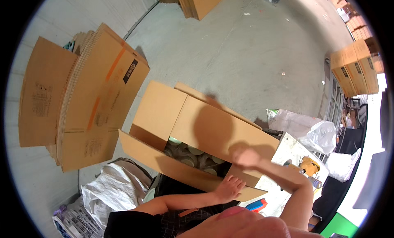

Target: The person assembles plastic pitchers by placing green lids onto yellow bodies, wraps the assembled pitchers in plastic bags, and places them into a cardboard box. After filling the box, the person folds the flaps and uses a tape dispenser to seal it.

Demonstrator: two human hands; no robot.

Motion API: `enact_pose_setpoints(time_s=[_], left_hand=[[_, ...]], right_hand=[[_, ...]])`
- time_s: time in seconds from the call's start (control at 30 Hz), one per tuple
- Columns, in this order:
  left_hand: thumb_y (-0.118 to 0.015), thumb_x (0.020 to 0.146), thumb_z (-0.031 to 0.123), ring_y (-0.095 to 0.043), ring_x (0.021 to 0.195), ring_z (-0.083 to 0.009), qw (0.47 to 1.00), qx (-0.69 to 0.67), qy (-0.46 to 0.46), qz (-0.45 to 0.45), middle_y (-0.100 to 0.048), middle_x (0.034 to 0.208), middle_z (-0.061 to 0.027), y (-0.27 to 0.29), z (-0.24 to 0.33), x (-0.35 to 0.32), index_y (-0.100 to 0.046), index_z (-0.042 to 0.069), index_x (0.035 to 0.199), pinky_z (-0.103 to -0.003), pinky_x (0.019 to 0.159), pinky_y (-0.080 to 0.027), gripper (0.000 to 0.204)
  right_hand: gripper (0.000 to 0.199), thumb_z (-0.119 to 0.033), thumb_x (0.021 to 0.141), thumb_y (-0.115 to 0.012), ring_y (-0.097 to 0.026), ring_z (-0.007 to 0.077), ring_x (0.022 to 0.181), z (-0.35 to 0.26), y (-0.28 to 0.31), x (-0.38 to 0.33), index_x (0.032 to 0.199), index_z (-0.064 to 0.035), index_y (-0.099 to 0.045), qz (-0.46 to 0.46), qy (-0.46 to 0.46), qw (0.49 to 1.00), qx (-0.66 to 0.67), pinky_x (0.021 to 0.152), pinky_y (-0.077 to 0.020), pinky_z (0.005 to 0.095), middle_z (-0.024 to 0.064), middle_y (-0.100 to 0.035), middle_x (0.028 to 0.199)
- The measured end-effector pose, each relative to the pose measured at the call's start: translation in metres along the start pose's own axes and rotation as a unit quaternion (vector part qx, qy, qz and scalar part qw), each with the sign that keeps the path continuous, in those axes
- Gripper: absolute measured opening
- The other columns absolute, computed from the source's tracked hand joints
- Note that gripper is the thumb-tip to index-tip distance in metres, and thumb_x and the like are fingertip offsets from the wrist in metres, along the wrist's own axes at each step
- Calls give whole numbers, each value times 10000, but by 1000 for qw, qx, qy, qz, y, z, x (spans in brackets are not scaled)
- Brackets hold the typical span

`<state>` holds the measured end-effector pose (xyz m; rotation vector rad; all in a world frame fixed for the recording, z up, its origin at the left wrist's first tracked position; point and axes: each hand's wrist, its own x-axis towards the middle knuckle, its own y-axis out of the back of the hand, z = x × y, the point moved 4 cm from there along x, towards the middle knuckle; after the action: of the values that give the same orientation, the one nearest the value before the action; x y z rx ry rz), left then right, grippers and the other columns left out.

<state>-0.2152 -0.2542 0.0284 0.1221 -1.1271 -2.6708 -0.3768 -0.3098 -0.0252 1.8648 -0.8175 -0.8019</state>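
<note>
An open cardboard box (230, 119) stands in front of me, its long flaps folded outward. Inside, partly shaded, are several round, pale-topped items (188, 158) with brownish material around them; their kind is unclear. At the right end of the near flap (164, 160), my left hand (230, 189) lies against the cardboard, fingers slightly bent and apart. My right hand (245, 156) is above the box's right end, closed like a fist and a little blurred. Whatever it may hold is hidden. Shadows fall across the far flap.
Flattened cartons (98, 94) lean against the wall at left. White sacks (117, 193) lie at lower left. To the right, a white worktop (289, 152) bears a yellow-brown item (310, 166) and a red-and-blue object (257, 205). A clear plastic bag (305, 129) and stacked boxes (353, 70) are beyond.
</note>
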Motion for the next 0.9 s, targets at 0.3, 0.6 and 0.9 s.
enact_pose_setpoints(time_s=[0.3, 0.6, 0.9], left_hand=[[-747, 812, 399, -577, 879, -146, 999, 24, -8, 20, -600, 906, 38, 32, 26, -48, -667, 189, 1042, -327, 790, -363, 322], [-693, 771, 594, -511, 660, -247, 977, 194, 9, 89, -502, 672, -21, 77, -16, -70, -547, 179, 656, -426, 631, -331, 455], [-585, 839, 563, -498, 713, -277, 986, 133, -46, 85, -473, 731, -73, 15, -96, -16, -482, 114, 685, -433, 672, -375, 486]], right_hand=[[200, -329, 802, -646, -627, 244, 939, -96, -95, 0, 849, -144, -705, -117, -2, 990, 76, 894, -420, 425, 54, -678, 872], [179, -297, 774, -676, -609, 276, 820, -120, -24, -4, 729, -123, -685, 202, 50, 955, 212, 823, -446, 405, 83, -658, 772], [224, -165, 733, -764, -602, 246, 978, -92, 44, -153, 705, -99, -552, 171, -76, 944, 270, 1004, -445, 471, 48, -575, 801]])
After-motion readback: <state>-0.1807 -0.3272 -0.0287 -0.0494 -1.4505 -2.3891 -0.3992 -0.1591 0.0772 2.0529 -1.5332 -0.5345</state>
